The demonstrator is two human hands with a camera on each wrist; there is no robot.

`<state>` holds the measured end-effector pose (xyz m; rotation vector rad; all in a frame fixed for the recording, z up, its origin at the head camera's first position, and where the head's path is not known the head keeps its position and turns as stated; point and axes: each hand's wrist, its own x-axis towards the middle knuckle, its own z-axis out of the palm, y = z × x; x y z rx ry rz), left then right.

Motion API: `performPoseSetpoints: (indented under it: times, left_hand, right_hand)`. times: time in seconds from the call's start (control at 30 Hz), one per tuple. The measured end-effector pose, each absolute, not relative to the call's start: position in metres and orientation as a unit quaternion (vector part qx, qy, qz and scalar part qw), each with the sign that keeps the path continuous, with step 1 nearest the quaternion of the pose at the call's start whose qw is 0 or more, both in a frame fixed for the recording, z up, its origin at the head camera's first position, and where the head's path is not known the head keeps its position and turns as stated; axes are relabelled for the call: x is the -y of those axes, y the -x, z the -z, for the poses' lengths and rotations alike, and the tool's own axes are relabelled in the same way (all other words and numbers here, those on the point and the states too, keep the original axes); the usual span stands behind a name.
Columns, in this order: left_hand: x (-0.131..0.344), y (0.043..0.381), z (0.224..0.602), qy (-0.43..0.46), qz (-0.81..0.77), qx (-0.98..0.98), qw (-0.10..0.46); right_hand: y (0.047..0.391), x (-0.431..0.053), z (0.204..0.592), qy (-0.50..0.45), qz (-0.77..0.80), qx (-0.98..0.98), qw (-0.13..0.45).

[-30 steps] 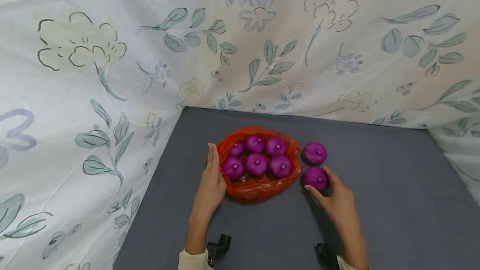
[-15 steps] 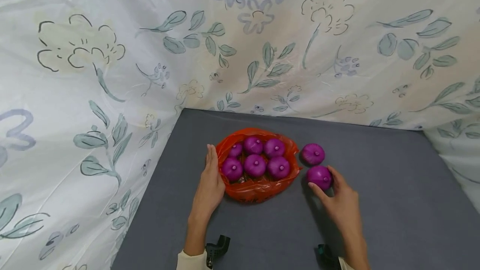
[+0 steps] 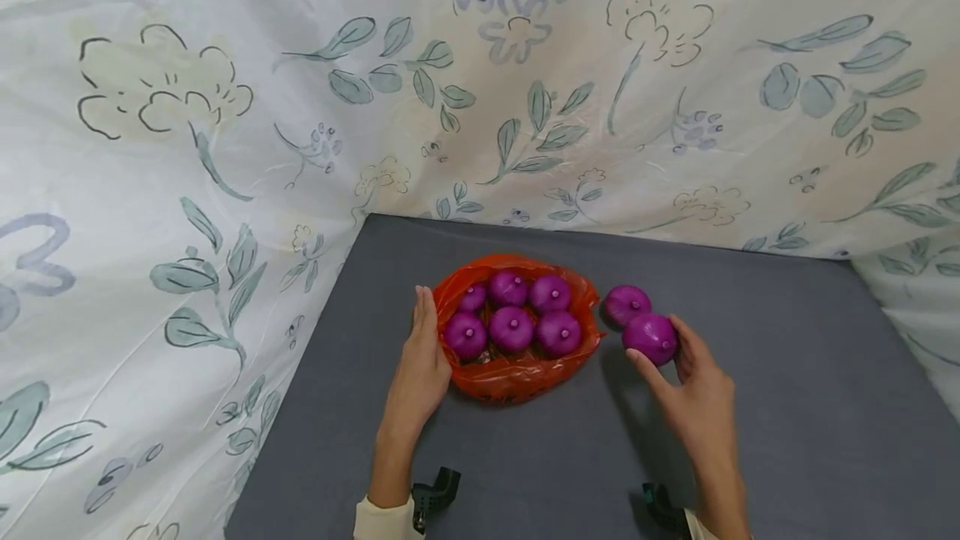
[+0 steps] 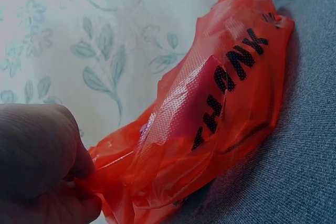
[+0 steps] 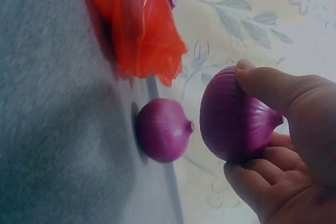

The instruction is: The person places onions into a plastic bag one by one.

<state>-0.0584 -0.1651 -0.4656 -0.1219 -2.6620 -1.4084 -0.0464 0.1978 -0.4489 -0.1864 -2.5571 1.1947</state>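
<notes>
A red plastic bag (image 3: 504, 386) with several purple onions in its mouth sits on the grey surface. At its left side, my left hand (image 3: 420, 373) pinches the plastic between thumb and fingers, as the left wrist view shows; black letters mark the bag (image 4: 226, 87) there. To the right of the bag, my right hand (image 3: 693, 394) grips a purple onion (image 5: 241, 116) between thumb and fingers, raised off the surface with its stem tip toward the palm. Another onion (image 5: 164, 129) rests on the surface close to the bag, partly overlapped by the held one in the head view.
A grey cloth (image 3: 525, 473) covers the work surface. White floral fabric (image 3: 540, 107) hangs behind it and along the left side. Dark wrist mounts (image 3: 437, 494) are strapped at both of my wrists.
My right hand has lifted the onion off the surface and moved it right and slightly away from me. My left hand, the bag and the other onion have stayed in place.
</notes>
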Motion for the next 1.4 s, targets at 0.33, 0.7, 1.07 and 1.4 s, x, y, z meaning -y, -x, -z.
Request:
performPoseSetpoints:
  times: [0.33,0.7,1.07,1.4]
  left_hand:
    - [0.165,0.057,0.465,0.044,0.466,0.881,0.069]
    - [0.164,0.058,0.465,0.049,0.461,0.882,0.079]
    - [0.164,0.059,0.463,0.038,0.469,0.88,0.07]
    - [0.163,0.06,0.463,0.041,0.466,0.881,0.074]
  right_hand:
    - [0.056,-0.178,0.438,0.019,-0.432,0.889,0.15]
    - [0.067,-0.159,0.431,-0.039,-0.439,0.885,0.149]
    - [0.08,-0.128,0.425,-0.127,-0.462,0.869,0.121]
    - [0.084,-0.105,0.423,-0.166,-0.449,0.873,0.093]
